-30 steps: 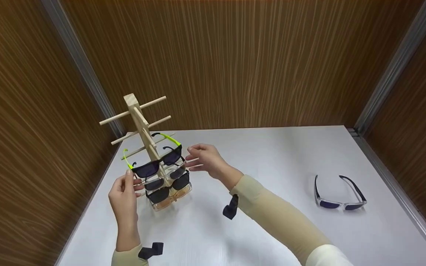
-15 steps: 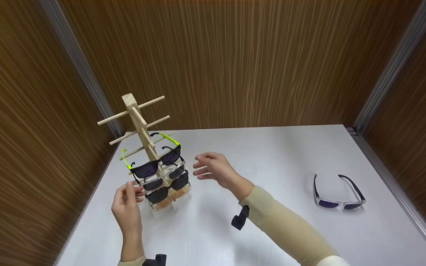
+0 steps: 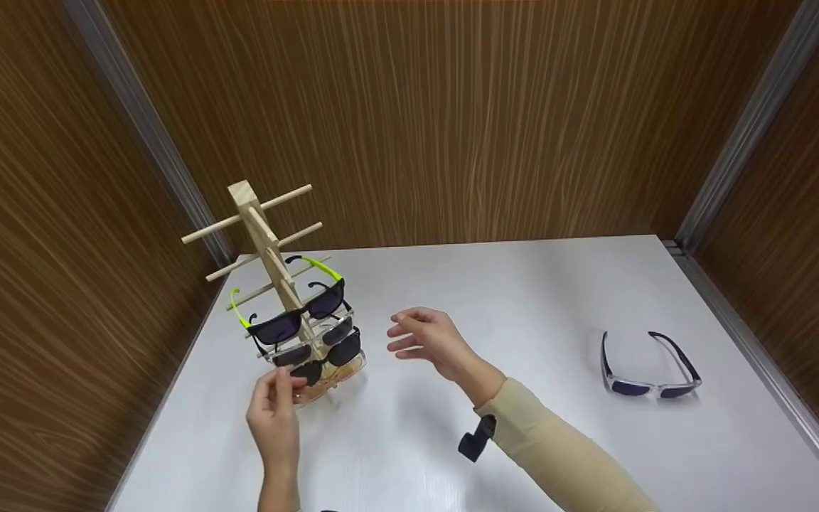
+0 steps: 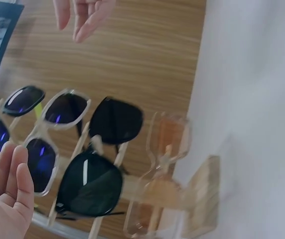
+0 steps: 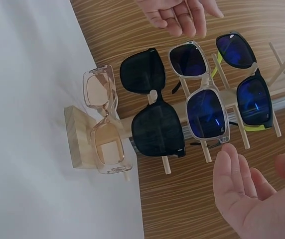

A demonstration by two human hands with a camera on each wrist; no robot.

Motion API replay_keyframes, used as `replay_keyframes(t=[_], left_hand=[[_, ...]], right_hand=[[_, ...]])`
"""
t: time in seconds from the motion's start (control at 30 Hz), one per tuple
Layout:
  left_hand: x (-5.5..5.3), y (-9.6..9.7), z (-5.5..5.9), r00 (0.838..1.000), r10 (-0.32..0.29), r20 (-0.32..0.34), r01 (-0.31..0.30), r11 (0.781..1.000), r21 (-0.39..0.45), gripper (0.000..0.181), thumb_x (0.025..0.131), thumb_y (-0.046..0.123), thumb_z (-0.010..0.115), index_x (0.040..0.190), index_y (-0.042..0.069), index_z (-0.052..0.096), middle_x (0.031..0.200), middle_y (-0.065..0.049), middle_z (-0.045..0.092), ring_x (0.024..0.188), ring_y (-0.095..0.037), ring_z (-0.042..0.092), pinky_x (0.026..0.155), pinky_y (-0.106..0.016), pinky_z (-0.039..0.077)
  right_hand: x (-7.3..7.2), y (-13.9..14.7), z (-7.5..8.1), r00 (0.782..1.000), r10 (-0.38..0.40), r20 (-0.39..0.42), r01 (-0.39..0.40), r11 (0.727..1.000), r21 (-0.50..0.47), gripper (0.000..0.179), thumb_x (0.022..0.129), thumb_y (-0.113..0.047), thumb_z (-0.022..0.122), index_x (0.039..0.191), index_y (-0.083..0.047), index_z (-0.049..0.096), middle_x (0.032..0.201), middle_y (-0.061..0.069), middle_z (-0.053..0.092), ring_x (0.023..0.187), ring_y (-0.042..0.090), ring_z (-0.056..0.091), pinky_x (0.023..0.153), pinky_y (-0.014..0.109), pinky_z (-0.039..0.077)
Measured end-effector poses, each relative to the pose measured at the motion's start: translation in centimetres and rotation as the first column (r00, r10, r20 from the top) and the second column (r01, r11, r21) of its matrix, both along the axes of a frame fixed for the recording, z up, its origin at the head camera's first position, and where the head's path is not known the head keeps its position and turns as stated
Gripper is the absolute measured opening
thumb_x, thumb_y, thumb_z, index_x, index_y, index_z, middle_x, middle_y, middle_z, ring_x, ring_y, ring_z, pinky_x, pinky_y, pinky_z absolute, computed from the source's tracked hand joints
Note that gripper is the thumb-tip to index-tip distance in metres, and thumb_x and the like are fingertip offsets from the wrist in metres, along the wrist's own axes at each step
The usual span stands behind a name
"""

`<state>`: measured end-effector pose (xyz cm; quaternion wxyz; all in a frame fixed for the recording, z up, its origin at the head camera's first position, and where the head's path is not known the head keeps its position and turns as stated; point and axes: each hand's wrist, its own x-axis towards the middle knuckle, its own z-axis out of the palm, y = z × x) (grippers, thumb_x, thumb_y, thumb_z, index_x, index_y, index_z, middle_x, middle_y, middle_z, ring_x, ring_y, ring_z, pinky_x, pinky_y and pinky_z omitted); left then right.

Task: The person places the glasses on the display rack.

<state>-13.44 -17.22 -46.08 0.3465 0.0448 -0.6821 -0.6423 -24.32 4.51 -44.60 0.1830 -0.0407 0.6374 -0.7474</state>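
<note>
A wooden sunglasses rack (image 3: 244, 195) stands at the left of the table. On its pegs hang black sunglasses with neon-yellow temples (image 3: 278, 328), clear-framed sunglasses (image 5: 207, 114), black sunglasses (image 5: 157, 129) and, lowest, peach-tinted glasses (image 5: 107, 142). My left hand (image 3: 276, 409) is in front of the lower pairs, overlapping them in the head view, its fingers loosely bent with nothing in them. To the right of the rack, my right hand (image 3: 434, 341) hovers with relaxed fingers, holding nothing. In the right wrist view its fingertips show just below the clear-framed pair.
Another pair of clear-framed sunglasses with dark temples (image 3: 650, 387) lies unfolded on the white table (image 3: 523, 306) at the right. Bare pegs (image 3: 288, 197) stick out near the rack's top. Wood-grain panels (image 3: 452, 128) enclose the back and sides.
Both hands have drawn away from the neon-yellow-templed sunglasses. The left came down and slightly right; the right moved right and down. Those sunglasses stay on the rack.
</note>
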Motion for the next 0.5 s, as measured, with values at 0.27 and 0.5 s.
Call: replay_keyframes(t=[0.27,0.5], left_hand=[[-0.3,1.7,-1.5,0.997,-0.070,0.040,0.069,0.997,0.023,0.019,0.095,0.003,0.050,0.095,-0.014,0.059,0.073,-0.022,0.062,0.063,-0.021,0.062,0.056,-0.026,0.051],[-1.6,2.5,-4.8,0.984,-0.148,0.103,0.141,0.987,0.079,0.014,0.094,0.005,0.054,0.092,-0.008,0.059,0.075,-0.022,0.063,0.064,-0.027,0.062,0.055,-0.027,0.051]], right_hand=[[0.5,1.4,-2.1,0.999,-0.029,0.023,0.030,0.999,-0.013,0.030,0.094,-0.022,0.056,0.113,0.001,0.056,0.100,0.016,0.063,0.083,0.028,0.067,0.073,0.037,0.055],[1.0,2.8,-4.0,0.997,-0.056,0.053,0.058,0.998,-0.039,0.032,0.093,-0.021,0.058,0.114,0.001,0.056,0.101,0.018,0.063,0.085,0.029,0.066,0.074,0.037,0.054]])
